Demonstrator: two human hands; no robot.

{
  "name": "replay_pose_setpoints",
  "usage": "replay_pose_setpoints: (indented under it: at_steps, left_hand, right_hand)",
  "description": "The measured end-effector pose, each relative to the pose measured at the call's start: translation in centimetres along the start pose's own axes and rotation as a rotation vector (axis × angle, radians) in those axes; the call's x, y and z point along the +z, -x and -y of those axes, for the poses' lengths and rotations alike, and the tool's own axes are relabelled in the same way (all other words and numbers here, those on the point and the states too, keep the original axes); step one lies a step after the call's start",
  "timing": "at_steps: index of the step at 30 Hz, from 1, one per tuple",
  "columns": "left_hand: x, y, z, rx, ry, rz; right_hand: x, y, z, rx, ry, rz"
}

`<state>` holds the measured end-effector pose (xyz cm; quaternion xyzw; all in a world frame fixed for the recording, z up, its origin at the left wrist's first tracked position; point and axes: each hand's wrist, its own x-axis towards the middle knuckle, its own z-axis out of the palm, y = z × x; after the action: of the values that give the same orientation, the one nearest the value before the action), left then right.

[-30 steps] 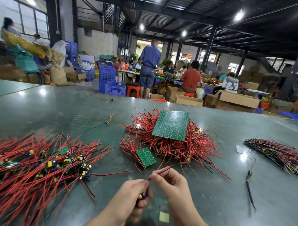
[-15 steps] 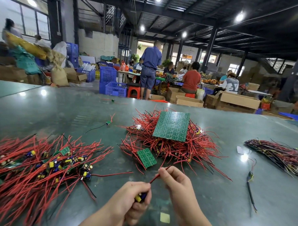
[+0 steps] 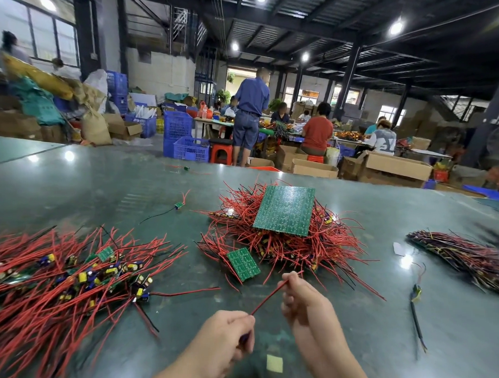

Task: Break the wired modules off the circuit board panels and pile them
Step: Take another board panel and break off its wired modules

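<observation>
My left hand (image 3: 220,341) grips a small wired module, mostly hidden in the fist. Its red wire (image 3: 268,298) runs up and right to my right hand (image 3: 304,303), which pinches the wire's far end. A heap of red-wired panels (image 3: 288,244) lies ahead, with a large green circuit board panel (image 3: 285,210) on top face down and a smaller green panel piece (image 3: 243,264) at its near left edge. On the left spreads the pile of broken-off modules (image 3: 61,282) with red wires and yellow and blue parts.
A bundle of dark wired parts (image 3: 468,262) lies at the right. A loose module with a black wire (image 3: 416,296) and a white scrap (image 3: 399,249) sit near it. A stray module (image 3: 179,205) lies farther back. A yellow square (image 3: 274,363) lies between my wrists. People work at tables beyond the green table (image 3: 99,189).
My right hand has slid outward along the red wire, drawing it straight, while my left hand closed tighter round the module. The piles have not moved.
</observation>
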<state>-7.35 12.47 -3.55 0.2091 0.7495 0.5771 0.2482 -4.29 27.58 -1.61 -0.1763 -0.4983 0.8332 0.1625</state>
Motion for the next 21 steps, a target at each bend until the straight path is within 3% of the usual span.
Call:
replay_pose_setpoints:
  at_steps: [2, 3, 6, 8, 10, 13, 16, 21]
  left_hand:
    - [-0.3, 0.4, -0.9, -0.135, 0.259, 0.146]
    - [-0.5, 0.6, -1.0, -0.16, 0.308, 0.177]
    - [-0.6, 0.7, -0.9, -0.146, 0.185, 0.148]
    - [-0.3, 0.7, -0.9, -0.104, 0.084, 0.13]
    - [-0.3, 0.9, -1.1, -0.12, 0.069, 0.19]
    - [-1.6, 1.2, -1.5, -0.211, 0.272, 0.387]
    - [-4.1, 0.9, -1.5, -0.241, 0.423, 0.574]
    - [-6.4, 0.4, -0.9, -0.284, 0.45, 0.618]
  right_hand:
    - [0.1, 0.0, 0.0, 0.13, -0.201, 0.04]
    - [0.0, -0.1, 0.0, 0.118, -0.151, 0.02]
    - [-0.6, -0.2, 0.2, -0.181, 0.283, -0.175]
    - [-0.7, -0.1, 0.4, -0.339, 0.32, -0.204]
    - [-0.9, -0.1, 0.6, -0.346, 0.309, -0.148]
    - [-1.2, -0.2, 1.8, -0.184, 0.141, 0.056]
    - [-1.9, -0.1, 2.7, -0.175, 0.185, 0.207]
    - [-2.2, -0.1, 2.6, -0.104, 0.248, 0.325]
